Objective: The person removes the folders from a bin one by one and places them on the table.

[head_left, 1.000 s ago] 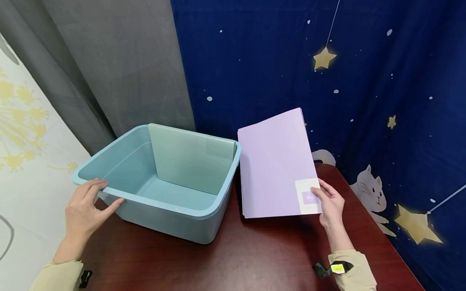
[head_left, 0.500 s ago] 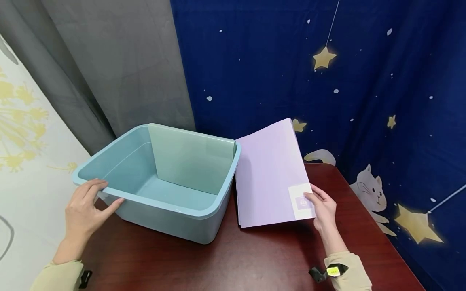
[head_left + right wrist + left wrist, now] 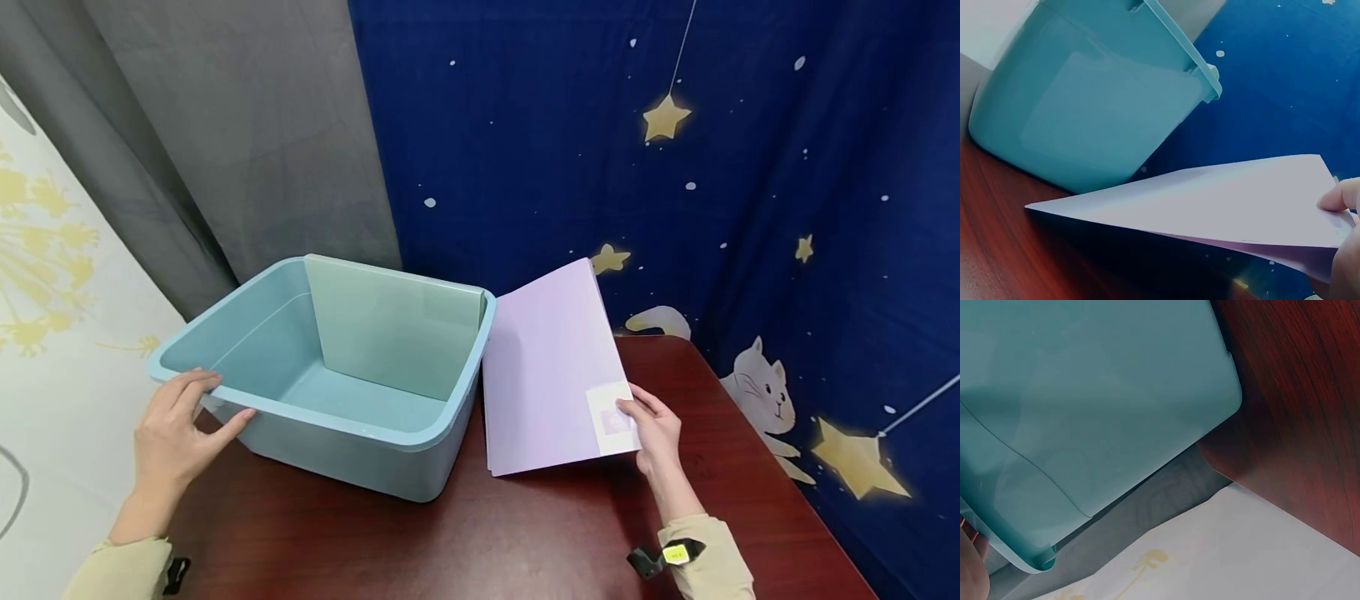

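Observation:
A lilac file folder (image 3: 551, 367) slants beside the tub, its far edge beside the tub's right wall. My right hand (image 3: 654, 429) pinches its near right corner, thumb on the white label (image 3: 611, 417) and fingers beneath. In the right wrist view the folder (image 3: 1229, 200) gapes a little along its lower edge, and its far tip lies close over the table. My left hand (image 3: 172, 425) holds the rim of the blue plastic tub (image 3: 337, 450) at its front left corner, thumb on the outer side. Inside the tub a pale green folder (image 3: 397, 325) stands upright against the back wall.
The tub stands on a dark red wooden table (image 3: 495, 533). Behind the table hang a grey curtain (image 3: 262, 125) and a navy curtain (image 3: 540, 125) printed with stars and a white cat. A white cloth with yellow flowers (image 3: 60, 333) is at the left.
My right hand has lowered the lilac folder and brought it leftward, nearer the tub and the table. The left hand stays on the tub's rim, and the tub has not moved.

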{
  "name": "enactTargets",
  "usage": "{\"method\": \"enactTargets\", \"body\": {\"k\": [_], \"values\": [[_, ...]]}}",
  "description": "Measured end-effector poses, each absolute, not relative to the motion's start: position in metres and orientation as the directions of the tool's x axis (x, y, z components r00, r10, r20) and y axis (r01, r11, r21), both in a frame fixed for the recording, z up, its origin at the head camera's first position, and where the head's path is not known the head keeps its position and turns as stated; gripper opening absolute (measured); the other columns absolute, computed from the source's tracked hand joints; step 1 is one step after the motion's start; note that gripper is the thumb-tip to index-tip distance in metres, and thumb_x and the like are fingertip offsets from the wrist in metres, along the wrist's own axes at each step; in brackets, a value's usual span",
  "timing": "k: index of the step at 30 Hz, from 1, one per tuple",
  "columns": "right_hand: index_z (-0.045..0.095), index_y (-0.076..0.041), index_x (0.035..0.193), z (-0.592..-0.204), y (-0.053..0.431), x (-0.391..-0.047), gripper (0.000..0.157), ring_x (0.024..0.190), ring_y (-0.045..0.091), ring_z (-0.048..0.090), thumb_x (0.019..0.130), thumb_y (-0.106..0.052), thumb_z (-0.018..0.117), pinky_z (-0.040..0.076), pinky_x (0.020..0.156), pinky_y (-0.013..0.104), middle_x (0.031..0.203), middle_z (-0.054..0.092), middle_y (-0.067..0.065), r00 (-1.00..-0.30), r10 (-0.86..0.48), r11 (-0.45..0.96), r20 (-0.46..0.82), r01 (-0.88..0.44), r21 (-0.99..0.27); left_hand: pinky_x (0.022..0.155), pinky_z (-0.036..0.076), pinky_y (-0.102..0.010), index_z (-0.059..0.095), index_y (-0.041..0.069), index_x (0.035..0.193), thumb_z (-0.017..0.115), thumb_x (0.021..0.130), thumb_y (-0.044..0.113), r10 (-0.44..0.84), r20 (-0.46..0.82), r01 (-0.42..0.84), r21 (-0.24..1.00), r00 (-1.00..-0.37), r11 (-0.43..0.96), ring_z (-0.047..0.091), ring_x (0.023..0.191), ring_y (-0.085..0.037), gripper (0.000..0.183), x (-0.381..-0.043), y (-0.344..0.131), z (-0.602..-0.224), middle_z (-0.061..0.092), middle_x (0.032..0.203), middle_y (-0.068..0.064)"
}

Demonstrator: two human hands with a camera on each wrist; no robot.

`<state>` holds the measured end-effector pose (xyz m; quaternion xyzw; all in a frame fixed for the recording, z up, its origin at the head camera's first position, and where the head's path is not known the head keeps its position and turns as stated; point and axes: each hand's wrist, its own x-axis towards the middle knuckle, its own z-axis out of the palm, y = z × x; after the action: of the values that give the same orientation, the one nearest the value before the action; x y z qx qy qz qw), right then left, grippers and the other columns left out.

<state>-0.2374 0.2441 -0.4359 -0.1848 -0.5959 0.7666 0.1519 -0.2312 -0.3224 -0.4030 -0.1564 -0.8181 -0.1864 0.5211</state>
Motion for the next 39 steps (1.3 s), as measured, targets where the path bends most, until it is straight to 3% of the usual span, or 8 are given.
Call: {"method": "enactTargets", "body": {"k": [7, 11, 15, 20, 29, 39], "values": [[0.067, -0.03, 0.079, -0.447, 0.241, -0.246, 0.031, 0.063, 0.004, 0.061, 0.075, 0.001, 0.066, 0.051, 0.055, 0.023, 0.071, 0.065, -0.014, -0.872, 0.48, -0.222, -0.095, -0.017, -0.975, 0.101, 0.027, -0.015, 0.064, -0.004, 0.094, 0.053, 0.07, 0.072, 0.062, 0.909, 0.446, 0.142, -0.413, 0.884, 0.053, 0.096, -0.039, 0.081, -0.231, -0.323, -0.404, 0.061, 0.098, -0.021], [0.067, -0.018, 0.092, -0.451, 0.24, -0.249, 0.028, 0.062, 0.003, 0.061, 0.073, 0.002, 0.067, 0.051, 0.056, 0.022, 0.07, 0.065, -0.014, -0.863, 0.499, -0.178, -0.079, -0.013, -0.984, 0.101, 0.027, -0.014, 0.064, -0.004, 0.092, 0.053, 0.069, 0.072, 0.059, 0.915, 0.45, 0.139, -0.398, 0.882, 0.053, 0.094, -0.04, 0.08, -0.232, -0.322, -0.404, 0.061, 0.097, -0.021], [0.063, -0.001, 0.109, -0.454, 0.239, -0.252, 0.038, 0.062, 0.001, 0.059, 0.072, 0.004, 0.067, 0.051, 0.056, 0.02, 0.068, 0.063, -0.014, -0.853, 0.518, -0.13, -0.069, 0.001, -0.991, 0.101, 0.027, -0.014, 0.064, -0.004, 0.091, 0.054, 0.068, 0.072, 0.056, 0.921, 0.456, 0.138, -0.386, 0.879, 0.053, 0.092, -0.041, 0.08, -0.233, -0.322, -0.404, 0.061, 0.096, -0.021], [0.059, 0.009, 0.113, -0.459, 0.24, -0.256, 0.043, 0.061, -0.002, 0.056, 0.071, 0.005, 0.067, 0.047, 0.056, 0.016, 0.067, 0.061, -0.014, -0.847, 0.53, -0.071, -0.049, 0.014, -0.997, 0.101, 0.027, -0.014, 0.064, -0.004, 0.09, 0.054, 0.068, 0.073, 0.049, 0.921, 0.458, 0.145, -0.386, 0.877, 0.052, 0.092, -0.042, 0.081, -0.233, -0.322, -0.404, 0.061, 0.096, -0.021], [0.059, 0.01, 0.112, -0.468, 0.243, -0.258, 0.041, 0.062, -0.003, 0.054, 0.072, 0.004, 0.066, 0.045, 0.057, 0.014, 0.069, 0.06, -0.013, -0.85, 0.526, -0.011, -0.034, 0.033, -0.999, 0.101, 0.027, -0.015, 0.064, -0.004, 0.092, 0.053, 0.069, 0.072, 0.065, 0.914, 0.452, 0.136, -0.401, 0.882, 0.053, 0.095, -0.04, 0.08, -0.232, -0.321, -0.403, 0.061, 0.096, -0.021], [0.063, 0.006, 0.109, -0.475, 0.244, -0.263, 0.038, 0.061, -0.004, 0.052, 0.072, -0.002, 0.068, 0.044, 0.055, 0.014, 0.081, 0.065, 0.001, -0.848, 0.53, 0.123, -0.015, 0.095, -0.988, 0.101, 0.028, -0.015, 0.064, -0.004, 0.092, 0.054, 0.07, 0.071, 0.062, 0.912, 0.457, 0.143, -0.406, 0.878, 0.053, 0.096, -0.039, 0.079, -0.231, -0.322, -0.403, 0.061, 0.097, -0.021]]}}
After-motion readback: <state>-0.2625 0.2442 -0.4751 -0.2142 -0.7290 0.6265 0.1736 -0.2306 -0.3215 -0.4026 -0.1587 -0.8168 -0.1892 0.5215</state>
